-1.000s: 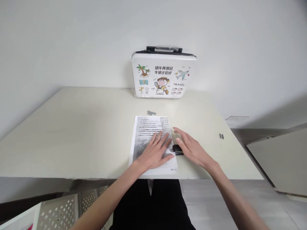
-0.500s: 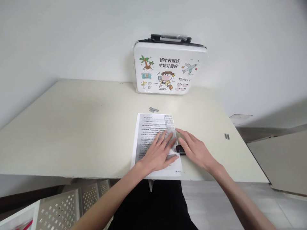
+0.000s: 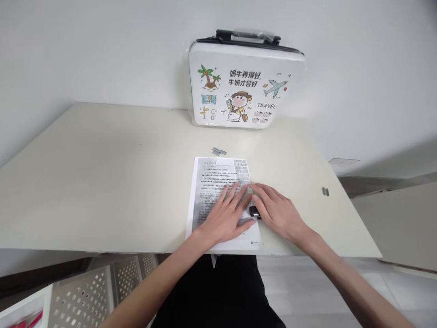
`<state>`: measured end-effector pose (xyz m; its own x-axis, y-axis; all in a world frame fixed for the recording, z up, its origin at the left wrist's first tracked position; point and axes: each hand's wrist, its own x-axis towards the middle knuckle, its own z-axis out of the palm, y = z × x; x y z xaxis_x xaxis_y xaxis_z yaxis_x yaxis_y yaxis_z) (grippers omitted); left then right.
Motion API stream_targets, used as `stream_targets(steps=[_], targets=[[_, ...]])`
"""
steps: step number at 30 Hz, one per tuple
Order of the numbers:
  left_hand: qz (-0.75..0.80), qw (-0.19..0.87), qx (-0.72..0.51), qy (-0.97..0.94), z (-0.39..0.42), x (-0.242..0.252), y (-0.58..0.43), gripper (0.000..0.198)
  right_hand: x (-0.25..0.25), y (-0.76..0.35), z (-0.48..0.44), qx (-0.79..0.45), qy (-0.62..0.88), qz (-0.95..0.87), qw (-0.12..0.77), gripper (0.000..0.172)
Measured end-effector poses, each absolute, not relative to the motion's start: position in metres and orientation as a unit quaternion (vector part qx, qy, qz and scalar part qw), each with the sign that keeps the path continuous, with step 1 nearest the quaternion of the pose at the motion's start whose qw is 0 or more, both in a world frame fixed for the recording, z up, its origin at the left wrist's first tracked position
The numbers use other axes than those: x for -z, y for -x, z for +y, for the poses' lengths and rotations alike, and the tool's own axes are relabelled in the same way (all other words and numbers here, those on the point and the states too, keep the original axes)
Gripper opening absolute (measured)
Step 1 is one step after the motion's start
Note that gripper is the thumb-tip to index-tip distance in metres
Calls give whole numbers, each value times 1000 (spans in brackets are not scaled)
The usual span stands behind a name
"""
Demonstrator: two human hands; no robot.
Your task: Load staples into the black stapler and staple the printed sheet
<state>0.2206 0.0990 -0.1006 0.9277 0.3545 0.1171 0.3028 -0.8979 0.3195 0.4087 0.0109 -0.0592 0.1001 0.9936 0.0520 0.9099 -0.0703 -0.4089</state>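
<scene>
My left hand [image 3: 227, 216] lies with its fingers spread apart on the printed paper [image 3: 208, 196], gripping nothing. My right hand [image 3: 280, 210] curves over a black stapler [image 3: 254, 212] at the paper's right side; only the stapler's near end shows past my thumb, so I cannot tell whether my fingers close on it. My two hands are next to each other, the fingertips of the right just beside the left's.

Beyond my fingers, past the paper's top edge, lie some grey staple strips [image 3: 219, 151]. More strips [image 3: 325, 192] rest well out to the right of my right hand. Farther ahead, a white case [image 3: 251, 91] with cartoon pictures stands upright on the table [image 3: 102, 182].
</scene>
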Motion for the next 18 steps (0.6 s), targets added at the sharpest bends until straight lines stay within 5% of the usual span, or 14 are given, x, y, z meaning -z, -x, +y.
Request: stream_targets(steps=[7, 18], targets=[[170, 157, -97, -968, 100, 105, -220, 76, 49, -421, 8, -245, 706, -620, 240, 47], [165, 153, -106, -969, 100, 107, -218, 77, 47, -421, 8, -260, 711, -609, 237, 49]])
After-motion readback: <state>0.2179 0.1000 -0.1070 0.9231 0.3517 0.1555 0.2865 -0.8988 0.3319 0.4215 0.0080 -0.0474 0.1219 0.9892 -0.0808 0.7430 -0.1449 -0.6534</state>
